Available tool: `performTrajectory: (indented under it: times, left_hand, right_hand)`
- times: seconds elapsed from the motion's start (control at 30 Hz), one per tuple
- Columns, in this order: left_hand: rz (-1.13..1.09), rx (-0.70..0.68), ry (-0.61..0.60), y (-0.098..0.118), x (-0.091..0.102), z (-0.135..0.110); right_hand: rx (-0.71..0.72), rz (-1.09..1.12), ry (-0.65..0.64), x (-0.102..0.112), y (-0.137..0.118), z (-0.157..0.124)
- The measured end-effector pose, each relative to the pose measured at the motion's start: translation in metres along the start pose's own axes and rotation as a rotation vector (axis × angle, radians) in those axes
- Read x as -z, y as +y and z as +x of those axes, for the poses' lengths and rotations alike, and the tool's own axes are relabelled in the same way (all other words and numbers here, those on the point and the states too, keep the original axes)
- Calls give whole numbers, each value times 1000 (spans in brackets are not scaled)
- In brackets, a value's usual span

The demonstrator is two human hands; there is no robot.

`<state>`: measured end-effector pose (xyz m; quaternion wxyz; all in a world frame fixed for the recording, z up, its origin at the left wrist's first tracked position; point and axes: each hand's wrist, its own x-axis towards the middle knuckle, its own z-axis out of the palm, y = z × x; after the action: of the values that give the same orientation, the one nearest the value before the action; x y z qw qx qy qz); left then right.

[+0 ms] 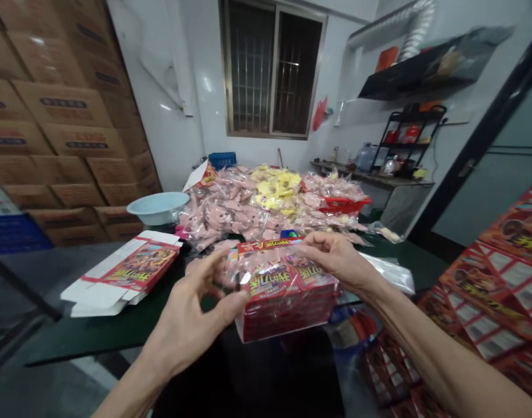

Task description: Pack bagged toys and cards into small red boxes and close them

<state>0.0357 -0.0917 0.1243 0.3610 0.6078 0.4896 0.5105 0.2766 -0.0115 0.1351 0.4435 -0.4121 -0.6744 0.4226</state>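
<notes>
The left hand (185, 328) stands half open, its thumb tip against the side of a clear plastic bag of red cartons (287, 302); the right hand (335, 258) curls its fingers over the bag's top edge, pinching the film; the bag sits in midair above a green table (100, 331); it looks light, slippery outside and stiff within, safest taken by its sides; a flat printed carton (122, 273) lies left; bagged pink packets (231, 212) heap beyond.

Packet heap (231, 212) ahead of hands (185, 328) (335, 261), cartons (488, 290) right
</notes>
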Motion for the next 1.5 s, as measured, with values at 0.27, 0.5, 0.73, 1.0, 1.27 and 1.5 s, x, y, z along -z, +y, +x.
performTrajectory:
  times: [0.27, 0.5, 0.73, 1.0, 1.27, 1.5]
  left_hand:
    - [-479, 105, 155, -12, -21, 44]
    - [-427, 120, 168, -41, -22, 78]
    - [-235, 97, 67, -43, -40, 97]
    - [-386, 82, 186, -59, -24, 104]
    - [-391, 19, 436, -54, 9, 77]
    - [-584, 394, -121, -16, 10, 35]
  right_hand:
    - [59, -125, 89, -18, 1, 16]
    - [-11, -324, -25, 46, 17, 44]
    - [439, -752, 170, 8, -35, 77]
    - [252, -466, -360, -47, 10, 96]
    - [1101, -1030, -76, -40, 14, 67]
    - [1328, -1044, -51, -43, 16, 56]
